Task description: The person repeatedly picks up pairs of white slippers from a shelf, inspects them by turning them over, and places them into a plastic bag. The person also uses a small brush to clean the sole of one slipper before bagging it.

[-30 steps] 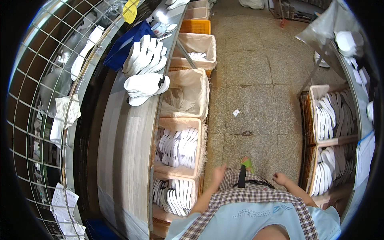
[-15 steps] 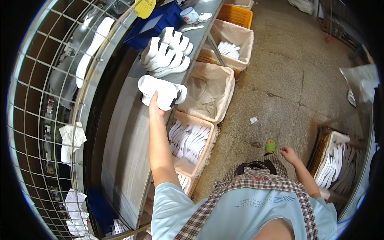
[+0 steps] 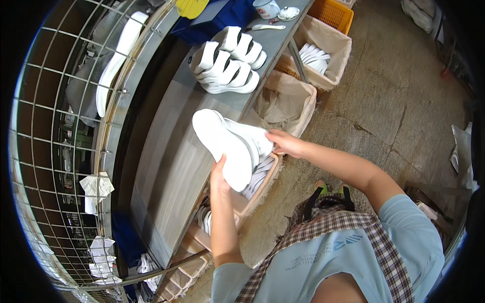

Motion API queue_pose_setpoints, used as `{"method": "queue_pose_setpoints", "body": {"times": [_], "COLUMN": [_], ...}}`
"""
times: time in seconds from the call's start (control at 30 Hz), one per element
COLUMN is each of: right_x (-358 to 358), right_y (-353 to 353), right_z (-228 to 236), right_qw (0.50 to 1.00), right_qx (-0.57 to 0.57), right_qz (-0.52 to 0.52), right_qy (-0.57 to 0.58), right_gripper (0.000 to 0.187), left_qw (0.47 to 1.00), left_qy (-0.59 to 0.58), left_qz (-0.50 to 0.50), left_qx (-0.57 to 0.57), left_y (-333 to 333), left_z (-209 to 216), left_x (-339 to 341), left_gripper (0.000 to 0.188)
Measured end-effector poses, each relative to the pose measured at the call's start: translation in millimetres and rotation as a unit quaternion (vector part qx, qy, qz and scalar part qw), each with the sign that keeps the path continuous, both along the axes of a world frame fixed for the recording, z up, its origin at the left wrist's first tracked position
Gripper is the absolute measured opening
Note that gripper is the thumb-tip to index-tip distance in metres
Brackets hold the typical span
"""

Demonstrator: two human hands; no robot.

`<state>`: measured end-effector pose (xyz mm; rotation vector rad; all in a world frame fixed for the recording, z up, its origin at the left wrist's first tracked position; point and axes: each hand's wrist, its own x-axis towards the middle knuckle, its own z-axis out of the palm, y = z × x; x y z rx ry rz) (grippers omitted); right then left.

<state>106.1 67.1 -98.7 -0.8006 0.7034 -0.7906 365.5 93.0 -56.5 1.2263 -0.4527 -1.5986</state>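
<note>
White sandals [image 3: 225,146] are held above the edge of a grey bench, one with its smooth sole turned up and another partly hidden behind it. My left hand [image 3: 219,177] is closed round the near side of the sole, thumb on top. On the other side, my right hand [image 3: 284,144] pinches the white piece behind, near its end. Beyond them on the bench stand several white strappy sandals [image 3: 222,76], lined up close together.
The bench [image 3: 164,171] runs along my left beside a curved wire guard [image 3: 38,151]. A blue bin [image 3: 225,22], a mug [image 3: 265,9] and a white spoon [image 3: 269,27] are at its far end. Cloth-lined baskets [image 3: 309,101], some with white soles [image 3: 316,58], line the bench's right side.
My right hand has come up from beside my body to the sandals. My left hand has brought them nearer, and the sole has turned lengthwise. The view has shifted a little.
</note>
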Motion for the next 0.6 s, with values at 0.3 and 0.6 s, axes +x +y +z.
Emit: {"method": "queue_pose_setpoints", "body": {"times": [0.3, 0.6], "right_x": [19.9, -59.9], "right_y": [-1.8, 64.2], "right_z": [25.2, 78.3], "right_qw": [0.98, 0.974], "right_qx": [0.072, -0.208], "right_qz": [0.03, -0.086], "right_qy": [-0.183, 0.032], "right_gripper": [0.071, 0.079], "left_qw": [0.979, 0.902], "left_qy": [0.112, 0.364], "left_qz": [-0.028, -0.087], "left_qx": [-0.169, -0.214], "left_y": [52.4, 24.4], "left_z": [-39.7, -32.4], "left_x": [-6.6, -81.4], "left_gripper": [0.066, 0.052]}}
